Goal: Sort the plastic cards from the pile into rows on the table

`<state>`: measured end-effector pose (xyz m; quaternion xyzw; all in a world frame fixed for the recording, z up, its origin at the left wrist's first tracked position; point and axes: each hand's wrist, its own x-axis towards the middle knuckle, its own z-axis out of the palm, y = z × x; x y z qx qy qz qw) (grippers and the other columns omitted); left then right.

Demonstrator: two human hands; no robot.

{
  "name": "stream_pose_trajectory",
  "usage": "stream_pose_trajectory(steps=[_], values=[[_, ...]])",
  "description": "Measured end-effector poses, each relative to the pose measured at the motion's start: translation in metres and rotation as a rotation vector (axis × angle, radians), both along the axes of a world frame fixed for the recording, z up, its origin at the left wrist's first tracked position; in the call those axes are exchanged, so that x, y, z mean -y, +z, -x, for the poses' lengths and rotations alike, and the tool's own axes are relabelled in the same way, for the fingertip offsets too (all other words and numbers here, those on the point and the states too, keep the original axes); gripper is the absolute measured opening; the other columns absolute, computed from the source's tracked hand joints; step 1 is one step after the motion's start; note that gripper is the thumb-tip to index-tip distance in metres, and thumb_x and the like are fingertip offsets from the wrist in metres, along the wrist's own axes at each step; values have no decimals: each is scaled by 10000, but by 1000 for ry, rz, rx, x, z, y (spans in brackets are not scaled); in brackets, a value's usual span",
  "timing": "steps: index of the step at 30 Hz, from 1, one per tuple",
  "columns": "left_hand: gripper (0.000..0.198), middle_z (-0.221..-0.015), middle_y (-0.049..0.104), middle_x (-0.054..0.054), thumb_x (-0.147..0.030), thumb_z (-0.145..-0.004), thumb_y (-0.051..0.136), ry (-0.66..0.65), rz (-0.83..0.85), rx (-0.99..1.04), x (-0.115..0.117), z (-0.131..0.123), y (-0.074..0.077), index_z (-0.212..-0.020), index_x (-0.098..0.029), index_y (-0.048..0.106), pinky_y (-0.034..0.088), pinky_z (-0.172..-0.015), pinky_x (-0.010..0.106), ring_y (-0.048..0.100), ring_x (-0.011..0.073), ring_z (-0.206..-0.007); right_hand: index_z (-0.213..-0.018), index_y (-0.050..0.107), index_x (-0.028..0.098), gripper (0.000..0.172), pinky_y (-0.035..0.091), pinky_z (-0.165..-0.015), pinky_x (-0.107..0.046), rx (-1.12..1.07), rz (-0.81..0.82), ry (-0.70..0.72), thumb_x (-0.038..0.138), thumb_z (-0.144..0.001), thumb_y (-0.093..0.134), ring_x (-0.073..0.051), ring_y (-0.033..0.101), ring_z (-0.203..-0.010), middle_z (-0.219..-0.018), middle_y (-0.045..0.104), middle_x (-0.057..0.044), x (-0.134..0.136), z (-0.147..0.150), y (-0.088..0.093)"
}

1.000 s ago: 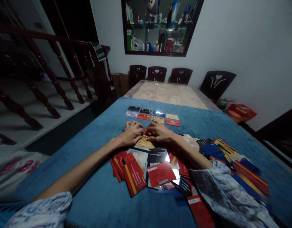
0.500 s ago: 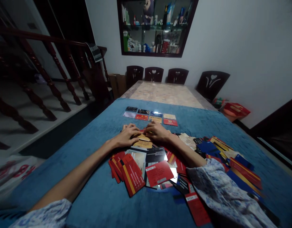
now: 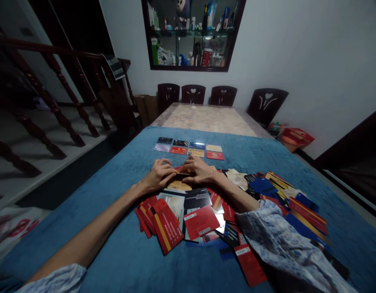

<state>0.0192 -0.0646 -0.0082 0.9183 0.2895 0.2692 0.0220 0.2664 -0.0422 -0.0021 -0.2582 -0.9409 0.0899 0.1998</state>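
My left hand (image 3: 159,175) and my right hand (image 3: 199,169) pinch a card (image 3: 183,175) between them, one at each end. That card is tilted up, so mostly its dark edge shows. Just below it lies a yellow card (image 3: 179,185) on the heap. Nearer to me the heap spreads out with a black card (image 3: 197,198), a plain red card (image 3: 201,222) and a red card with a yellow stripe (image 3: 166,226). Beyond my hands, several cards lie in two neat rows, among them a red card (image 3: 215,156) and a black card (image 3: 165,140).
A blue cloth (image 3: 114,183) covers the near part of the table. More loose cards (image 3: 308,217) lie to the right, beside my right sleeve. Chairs (image 3: 193,94) stand at the far end. A wooden railing (image 3: 59,106) runs along the left, with a white plastic bag (image 3: 16,224) nearer.
My fingers have closed on a card and tilted it up from the heap, where they were resting on yellow cards. The whole view has shifted slightly; the two rows are unchanged.
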Motion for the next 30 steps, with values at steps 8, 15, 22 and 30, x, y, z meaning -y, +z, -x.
stream_pose_trajectory(steps=[8,15,22,30], values=[[348,-1017,714,85,-112,-913,493,118,79,132,-7,3,-12,-1175,-183,711,456,-957,413,587,232,-1081,-833,724,162,131,409,-788,-319,-87,46,-102,152,-777,606,-213,502,-871,-757,610,-53,3,3,-4],[389,-1061,675,71,-93,-884,521,187,126,154,-12,4,-17,-1211,-199,701,497,-951,363,607,206,-1064,-702,614,178,62,375,-745,-285,-113,132,-165,152,-744,577,-196,494,-831,-698,575,-24,2,4,-6],[374,-1070,661,70,-110,-893,533,214,124,163,-12,4,-18,-1212,-205,703,495,-930,357,613,198,-1024,-733,622,181,42,359,-753,-298,-112,180,-220,199,-745,586,-191,487,-812,-702,591,-19,-1,3,-8],[263,-983,676,65,-145,-904,539,221,92,193,-6,3,-13,-1074,-187,735,486,-900,363,622,202,-987,-691,581,185,96,345,-769,-316,-159,120,-228,203,-782,557,-170,447,-759,-727,582,-19,-3,5,-10]])
